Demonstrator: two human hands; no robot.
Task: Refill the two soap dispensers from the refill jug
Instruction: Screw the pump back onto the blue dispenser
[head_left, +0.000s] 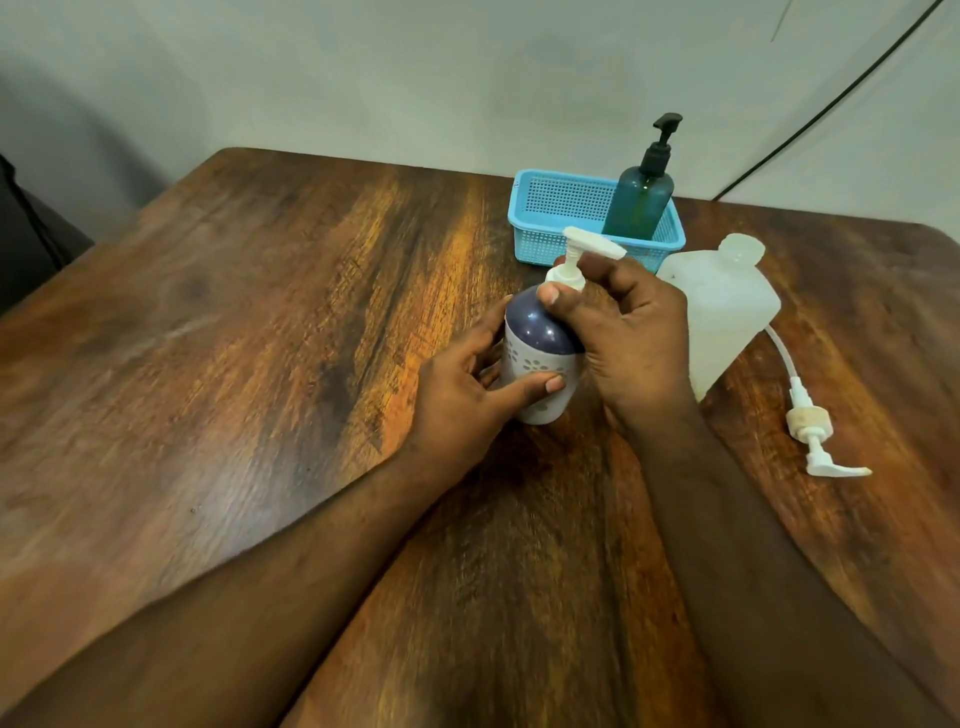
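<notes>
A purple and white soap dispenser (535, 338) with a white pump head (587, 249) stands on the wooden table (260, 338). My left hand (467, 395) grips its white lower body from the left. My right hand (623, 322) is closed around the pump's collar at the neck. A teal dispenser (639, 202) with a black pump stands in a blue basket (561, 218) behind. The translucent white refill jug (722, 312) stands just right of my right hand, its round cap on.
A loose white pump with a long tube (810, 431) lies on the table to the right of the jug. A black cable (831, 104) runs along the wall at the back right. The table's back edge meets the wall.
</notes>
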